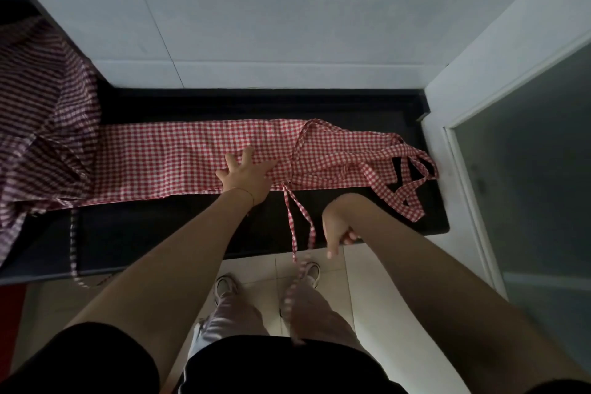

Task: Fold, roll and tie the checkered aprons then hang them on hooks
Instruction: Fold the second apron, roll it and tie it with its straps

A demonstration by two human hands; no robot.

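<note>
Dark counter | left hand flat on apron | right hand loosely curled, empty, beside strap

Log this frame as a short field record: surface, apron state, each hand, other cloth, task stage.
surface: dark countertop against a pale tiled wall
apron: red checkered apron folded into a long strip along the counter
ties: waist ties hang over the front edge
left hand: left hand pressed flat on the strip, fingers spread
right hand: right hand beside the ties, fingers loosely curled, holding nothing visible
other cloth: darker checkered apron bunched at left
stage: folded, not yet rolled
</note>
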